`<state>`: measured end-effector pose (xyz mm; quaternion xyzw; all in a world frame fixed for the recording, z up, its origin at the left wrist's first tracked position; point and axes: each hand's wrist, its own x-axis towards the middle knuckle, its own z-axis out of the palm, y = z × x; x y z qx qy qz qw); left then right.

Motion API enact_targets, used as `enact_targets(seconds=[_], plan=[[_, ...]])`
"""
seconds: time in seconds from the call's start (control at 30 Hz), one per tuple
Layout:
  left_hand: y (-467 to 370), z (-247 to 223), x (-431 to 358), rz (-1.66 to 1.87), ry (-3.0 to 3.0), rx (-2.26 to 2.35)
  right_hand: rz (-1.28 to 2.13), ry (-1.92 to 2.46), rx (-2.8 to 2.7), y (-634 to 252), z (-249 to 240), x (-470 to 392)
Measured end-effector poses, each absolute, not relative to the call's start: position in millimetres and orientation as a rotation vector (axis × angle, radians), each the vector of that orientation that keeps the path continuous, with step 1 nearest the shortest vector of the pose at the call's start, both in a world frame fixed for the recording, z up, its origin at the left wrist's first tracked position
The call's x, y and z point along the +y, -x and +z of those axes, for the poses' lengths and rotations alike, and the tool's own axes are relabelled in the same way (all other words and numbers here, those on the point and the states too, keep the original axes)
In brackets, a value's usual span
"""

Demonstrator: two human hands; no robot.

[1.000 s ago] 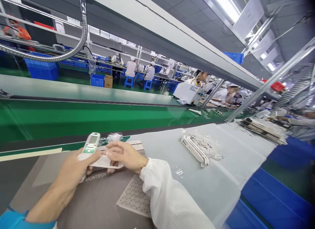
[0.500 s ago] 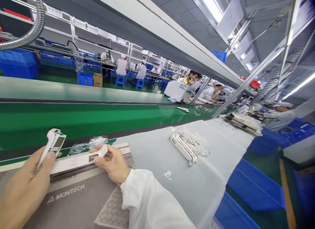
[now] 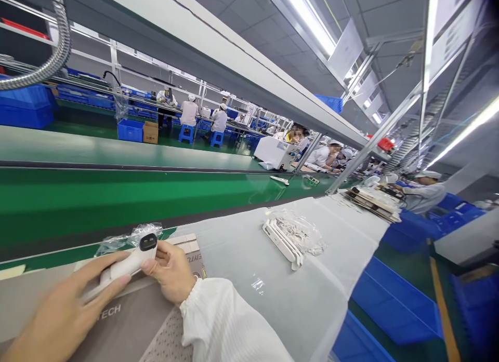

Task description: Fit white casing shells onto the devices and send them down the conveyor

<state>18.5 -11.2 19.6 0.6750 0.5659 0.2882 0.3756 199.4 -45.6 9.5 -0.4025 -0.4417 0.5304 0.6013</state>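
My left hand (image 3: pixel 64 305) is closed around a long white handheld device (image 3: pixel 128 264). The device has a black, rounded end with two small openings, which faces up toward me. At that end, the fingers and thumb of my right hand (image 3: pixel 171 272) pinch its side. Both hands are just above a grey-brown cardboard box (image 3: pixel 128 331) with white lettering. My fingers hide much of the device, so I cannot tell whether its halves are fully closed together.
White plastic shells (image 3: pixel 283 245) lie beside a clear bag of small parts (image 3: pixel 300 229) on the pale sheet (image 3: pixel 234 253). Crumpled clear plastic (image 3: pixel 128 237) lies behind my hands. Beyond runs a green belt (image 3: pixel 97 196). Blue bins (image 3: pixel 393 299) stand below right; several co-workers sit farther off.
The two white pieces, held apart before, one in each hand, are now together. My left hand has moved right toward my right hand, and the black end has come into view.
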Motion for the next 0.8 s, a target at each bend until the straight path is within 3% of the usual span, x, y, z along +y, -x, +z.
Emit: enact_targets(seconds=[0.8], plan=[[-26.5,27.9,-19.6,0.672,-1.538,1.412,1.109,0.87,-0.95,-188.2,21.4,-51.9]])
